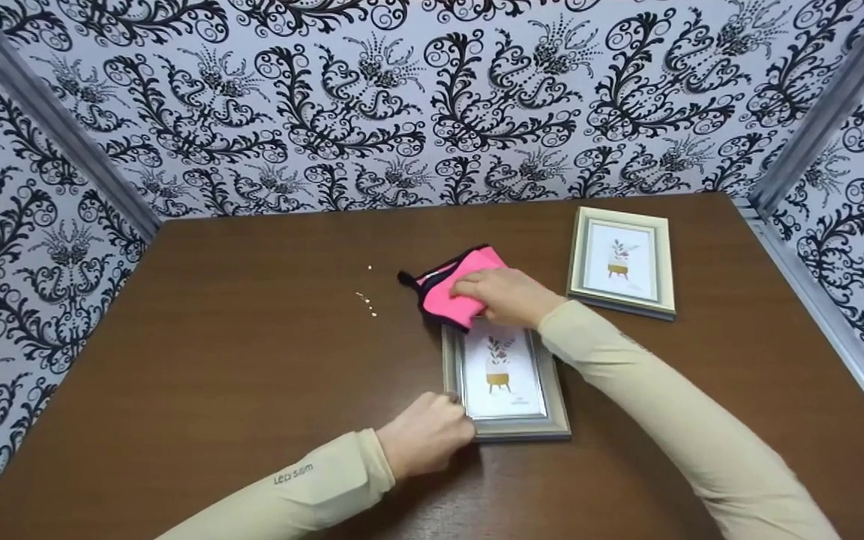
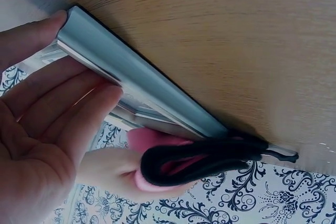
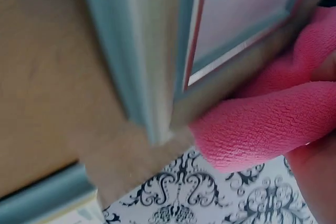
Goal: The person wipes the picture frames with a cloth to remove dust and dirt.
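A picture frame [image 1: 503,382] with a potted-plant print lies flat on the table in front of the person. The left hand [image 1: 428,433] grips its near left corner; in the left wrist view the thumb is against the frame's edge [image 2: 126,61] and the other fingers reach over its face. Bunched in the right hand [image 1: 511,296] is a pink cloth [image 1: 458,289] with black edging and a small black loop. The cloth rests against the frame's far end and covers part of it. In the right wrist view the cloth [image 3: 252,124] is folded under the fingers, which are mostly out of view.
A second, similar picture frame [image 1: 664,262] lies at the back right of the brown table [image 1: 252,337]. Small pale crumbs [image 1: 367,301] are scattered left of the cloth. Patterned walls [image 1: 432,97] stand behind and at both sides.
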Demonstrator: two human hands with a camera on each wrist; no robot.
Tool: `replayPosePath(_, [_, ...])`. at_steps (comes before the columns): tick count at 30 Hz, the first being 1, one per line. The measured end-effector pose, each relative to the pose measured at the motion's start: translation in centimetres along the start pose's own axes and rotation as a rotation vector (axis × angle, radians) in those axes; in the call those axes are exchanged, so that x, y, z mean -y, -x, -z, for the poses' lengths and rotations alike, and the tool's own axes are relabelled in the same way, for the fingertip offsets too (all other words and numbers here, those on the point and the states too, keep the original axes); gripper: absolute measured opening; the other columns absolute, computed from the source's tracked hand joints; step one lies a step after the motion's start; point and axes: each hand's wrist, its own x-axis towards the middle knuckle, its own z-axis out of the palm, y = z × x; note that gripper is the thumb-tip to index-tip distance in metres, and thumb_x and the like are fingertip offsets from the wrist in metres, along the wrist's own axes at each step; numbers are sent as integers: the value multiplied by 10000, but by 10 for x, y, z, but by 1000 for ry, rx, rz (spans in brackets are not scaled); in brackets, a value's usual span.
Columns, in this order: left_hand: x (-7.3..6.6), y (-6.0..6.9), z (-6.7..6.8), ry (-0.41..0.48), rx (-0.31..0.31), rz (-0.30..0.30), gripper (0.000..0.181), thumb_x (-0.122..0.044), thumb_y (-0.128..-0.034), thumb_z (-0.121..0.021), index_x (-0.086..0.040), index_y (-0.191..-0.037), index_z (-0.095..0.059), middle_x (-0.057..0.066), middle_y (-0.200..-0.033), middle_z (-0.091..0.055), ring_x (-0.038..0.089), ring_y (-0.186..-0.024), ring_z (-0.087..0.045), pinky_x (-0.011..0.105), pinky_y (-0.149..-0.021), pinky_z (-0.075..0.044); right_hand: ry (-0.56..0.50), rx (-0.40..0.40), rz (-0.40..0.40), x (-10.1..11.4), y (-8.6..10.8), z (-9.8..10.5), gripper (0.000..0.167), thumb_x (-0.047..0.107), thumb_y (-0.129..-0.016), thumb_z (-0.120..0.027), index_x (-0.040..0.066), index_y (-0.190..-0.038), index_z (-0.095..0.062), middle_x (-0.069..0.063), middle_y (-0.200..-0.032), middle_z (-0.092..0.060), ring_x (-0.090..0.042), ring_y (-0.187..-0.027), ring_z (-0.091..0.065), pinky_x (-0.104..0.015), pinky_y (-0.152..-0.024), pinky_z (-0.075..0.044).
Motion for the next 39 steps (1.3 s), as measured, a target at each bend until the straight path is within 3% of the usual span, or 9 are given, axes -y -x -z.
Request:
replayPosePath(8, [1, -3, -1, 53, -6, 37, 142, -58, -622, -700, -168, -611, -610, -52, -593, -575, 146, -506, -554, 273, -403, -438, -96, -31, -130, -3, 41, 51, 417, 6, -803, -688, 104, -1206, -642, -115, -1224, -633, -333, -1096, -593, -482, -940, -451])
replayPosePath(13, [7, -3, -2, 149, -2, 88, 142, -10, -596, -663, -139, -630, -616, -42, -586, -581, 151, -515, -552, 272, -430, -457, -102, -50, -138, -11, 73, 79, 423, -50, -779, -627, 88, -1178, -644, -108, -1173, -642, -325, -1051, -606, -485, -914, -462])
replayPosePath(19, [23, -7, -9, 207, -1, 156, 141, 19, -589, -638, -104, -657, -627, -6, -594, -585, 174, -520, -560, 287, -462, -485, -116, -71, -132, -20, 103, 99, 376, -33, -809, -621, 82, -1166, -641, -81, -1108, -664, -297, -988, -624, -467, -868, -475])
replayPosePath(23, [38, -16, -14, 232, -5, 207, 133, 38, -612, -664, -68, -688, -643, 40, -616, -602, 197, -529, -575, 298, -475, -501, -126, -77, -115, -23, 119, 110, 396, -89, -779, -591, 89, -1128, -649, -44, -1015, -670, -245, -913, -624, -436, -812, -488])
replayPosePath(31, [82, -36, -30, 283, 12, 334, 135, 70, -650, -673, -14, -750, -637, 131, -690, -617, 299, -599, -606, 395, -535, -532, -105, -49, -177, -29, 140, 122, 383, -77, -760, -574, 147, -1059, -656, 40, -867, -620, -167, -768, -557, -372, -681, -460])
replayPosePath(39, [120, -45, -48, 374, -52, 466, 87, 88, -734, -634, 7, -734, -604, 207, -730, -610, 407, -669, -615, 510, -576, -520, -51, -27, -276, -24, 147, 115, 244, 32, -836, -625, 162, -1040, -651, 14, -853, -626, -172, -736, -562, -397, -667, -472])
